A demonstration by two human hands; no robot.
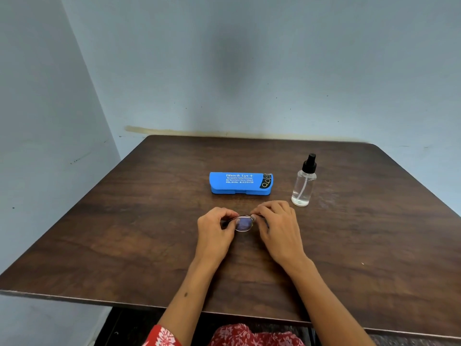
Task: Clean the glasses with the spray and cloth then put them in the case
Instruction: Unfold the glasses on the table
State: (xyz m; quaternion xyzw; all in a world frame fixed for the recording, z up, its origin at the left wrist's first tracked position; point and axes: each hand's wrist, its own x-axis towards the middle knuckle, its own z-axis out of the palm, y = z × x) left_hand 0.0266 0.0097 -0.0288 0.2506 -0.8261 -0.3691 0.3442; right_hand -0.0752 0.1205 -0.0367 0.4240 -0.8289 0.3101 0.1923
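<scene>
I hold the glasses (244, 223) low over the middle of a brown table (124, 245). My left hand (215, 229) and right hand (279, 227) each curl fingers round one end of the frame, pinching it. Beyond them lies the closed blue case (240, 183); the spray (303, 182) stands upright to its right, near my right hand.

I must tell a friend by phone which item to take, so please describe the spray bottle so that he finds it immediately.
Look at the dark wooden table against the blue wall. On its far right part, to the right of the closed blue glasses case, stands the spray bottle, upright. It is the only clear, tall thing there, with a black pump top and clear liquid inside.
</scene>
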